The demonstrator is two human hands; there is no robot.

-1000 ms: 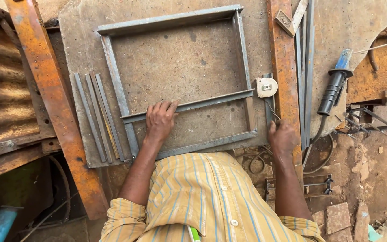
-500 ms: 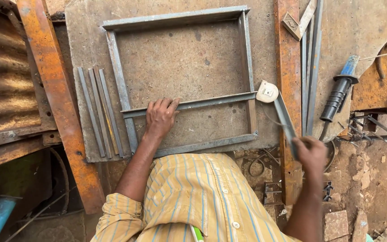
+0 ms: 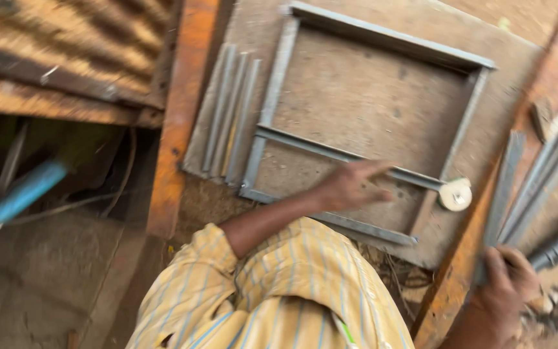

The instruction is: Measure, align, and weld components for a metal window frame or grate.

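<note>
Two hands are working at a rectangular steel frame lying flat on a worn board. The left hand is resting open, fingers spread, on the frame's cross bar; the right hand is gripping a loose flat steel bar (blurred) beside the frame. Placing that bar seems to be the step in hand, calling for careful alignment. A round tape measure is sitting in the way at the frame's corner; spare angle bars are lying alongside.

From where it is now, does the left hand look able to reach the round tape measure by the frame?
Probably yes: the left hand hovers over the frame's crossbar, and nothing lies between it and the tape measure.
</note>
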